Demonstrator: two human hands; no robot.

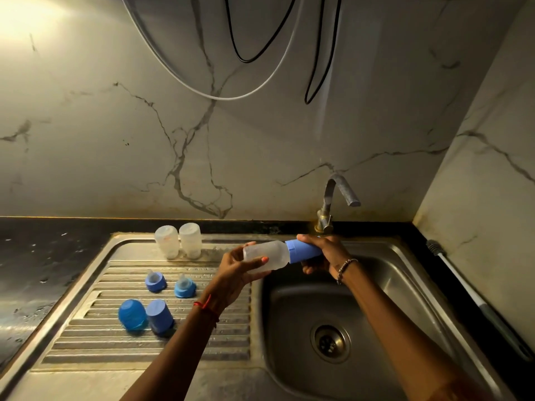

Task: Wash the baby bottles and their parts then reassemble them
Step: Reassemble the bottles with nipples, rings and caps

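- A frosted translucent plastic baby bottle [270,256] is held on its side above the left edge of the steel sink basin [289,314]. It is judged that drops are meant to fall into the basin or on the ribbed steel draining board [144,348].
- The bottle body is grasped by the left hand [234,270], with the fingers curled round it. The tall blue plastic cap [301,251] at its neck is gripped by the right hand [324,253]. Such an opposed hold suits twisting or pressing. Whether the cap is being put on or taken off cannot be told.
- Two other frosted bottles [167,241] [190,240] are stood mouth down, side by side, at the back of the draining board, probably so that water runs out of them.
- Two blue screw rings with clear teats [155,281] [184,285] are set on the ribs, teat upward and a little apart. Two blue dome caps [132,314] [159,316] are stood closer to the person, close beside each other.
- Counted: three bottles, three caps and two teat rings. A third ring may be hidden under the held cap.
- No water is seen at the curved metal tap [335,195], so reassembly is judged to be the step in hand.
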